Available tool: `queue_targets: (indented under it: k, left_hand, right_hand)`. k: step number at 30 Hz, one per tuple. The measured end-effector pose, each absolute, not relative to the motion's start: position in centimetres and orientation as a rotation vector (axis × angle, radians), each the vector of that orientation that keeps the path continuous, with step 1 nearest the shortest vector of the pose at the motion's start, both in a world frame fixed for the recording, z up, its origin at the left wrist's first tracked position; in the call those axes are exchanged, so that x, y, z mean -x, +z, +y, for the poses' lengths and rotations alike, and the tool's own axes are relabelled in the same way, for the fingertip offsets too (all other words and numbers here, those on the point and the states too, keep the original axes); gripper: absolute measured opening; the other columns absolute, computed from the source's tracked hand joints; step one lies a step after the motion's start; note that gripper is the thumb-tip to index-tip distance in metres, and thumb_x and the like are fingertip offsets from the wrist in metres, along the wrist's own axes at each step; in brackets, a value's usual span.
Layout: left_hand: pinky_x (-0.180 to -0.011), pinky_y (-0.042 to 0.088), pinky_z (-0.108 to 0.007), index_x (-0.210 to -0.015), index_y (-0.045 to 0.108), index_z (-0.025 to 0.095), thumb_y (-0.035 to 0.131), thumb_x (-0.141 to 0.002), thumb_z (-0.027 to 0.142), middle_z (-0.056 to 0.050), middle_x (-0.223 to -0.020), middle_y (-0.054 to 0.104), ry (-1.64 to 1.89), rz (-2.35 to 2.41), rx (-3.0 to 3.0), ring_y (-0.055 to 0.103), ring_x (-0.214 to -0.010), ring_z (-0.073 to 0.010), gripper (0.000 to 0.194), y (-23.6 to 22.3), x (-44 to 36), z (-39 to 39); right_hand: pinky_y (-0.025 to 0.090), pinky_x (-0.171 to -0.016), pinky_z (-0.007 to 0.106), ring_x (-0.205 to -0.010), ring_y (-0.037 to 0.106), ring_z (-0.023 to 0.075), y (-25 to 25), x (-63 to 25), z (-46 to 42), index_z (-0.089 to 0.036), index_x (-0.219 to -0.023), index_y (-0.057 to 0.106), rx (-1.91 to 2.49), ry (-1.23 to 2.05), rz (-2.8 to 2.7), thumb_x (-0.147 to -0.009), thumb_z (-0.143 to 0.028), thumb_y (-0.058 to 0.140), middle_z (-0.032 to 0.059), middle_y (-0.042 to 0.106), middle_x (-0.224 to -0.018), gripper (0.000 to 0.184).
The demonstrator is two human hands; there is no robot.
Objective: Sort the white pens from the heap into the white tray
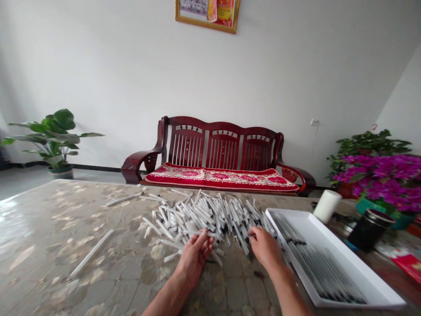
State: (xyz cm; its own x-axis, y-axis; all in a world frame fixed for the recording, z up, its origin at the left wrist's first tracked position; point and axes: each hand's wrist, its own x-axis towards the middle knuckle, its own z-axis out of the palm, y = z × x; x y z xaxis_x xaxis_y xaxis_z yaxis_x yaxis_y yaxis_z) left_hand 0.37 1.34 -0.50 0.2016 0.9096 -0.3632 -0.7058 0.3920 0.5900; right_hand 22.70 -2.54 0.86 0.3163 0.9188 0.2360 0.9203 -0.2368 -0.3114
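The patterned table (128, 276) takes most of the view, and behind it stands a dark red wooden bench (223, 147). At the right side of the table lies a shallow white box (349, 254), with slim pen-like sticks (317, 259) lying side by side in it. Left of this box spreads a loose pile of tubes (197, 213), crossing one another at many angles. The left hand (196, 249) pinches one white tube (190, 232) at the near edge of the pile, thumb against fingers. The right hand (264, 246) has its fingers curled in beside the pile; whether something is between them, I cannot tell. I think that a pull on one tube could drag its neighbours, because they overlap. The right forearm is near the box, so a careless elbow could push it and disturb the row.
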Motion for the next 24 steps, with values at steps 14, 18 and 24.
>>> queue_targets:
  k: [14,18,24]
  left_hand:
    - [-0.054,0.059,-0.018,-0.085,0.063,0.013,0.062,-0.09,0.006,-0.002,-0.066,0.07,1.105,0.751,-0.376,0.072,-0.059,-0.0122,0.008,0.0,-0.9,0.6]
    - [-0.053,0.058,-0.016,-0.084,0.063,0.013,0.063,-0.089,0.006,-0.003,-0.067,0.071,1.116,0.76,-0.354,0.072,-0.06,-0.0121,0.009,0.1,-0.8,0.7]
    - [-0.056,0.059,-0.016,-0.08,0.064,0.014,0.069,-0.083,0.002,-0.001,-0.067,0.071,1.143,0.745,-0.321,0.073,-0.061,-0.0124,0.013,-0.1,-0.7,0.7]
  right_hand:
    - [0.041,-0.074,0.026,-0.095,0.07,0.0226,0.2,-23.9,-2.9,-0.019,-0.09,0.07,2.37,-0.048,-1.808,-0.079,-0.005,0.056,0.009,0.077,-0.095,0.023]
    - [0.046,-0.079,0.028,-0.094,0.071,0.0238,0.9,-23.7,-2.6,-0.019,-0.091,0.071,2.205,-0.026,-1.652,-0.082,-0.01,0.052,0.0112,0.077,-0.096,0.023]
    - [0.053,-0.06,0.03,-0.069,0.07,0.0237,0.3,-19.4,-1.5,-0.02,-0.089,0.072,1.478,0.607,-1.234,-0.078,-0.042,0.06,0.0058,0.075,-0.076,0.028]
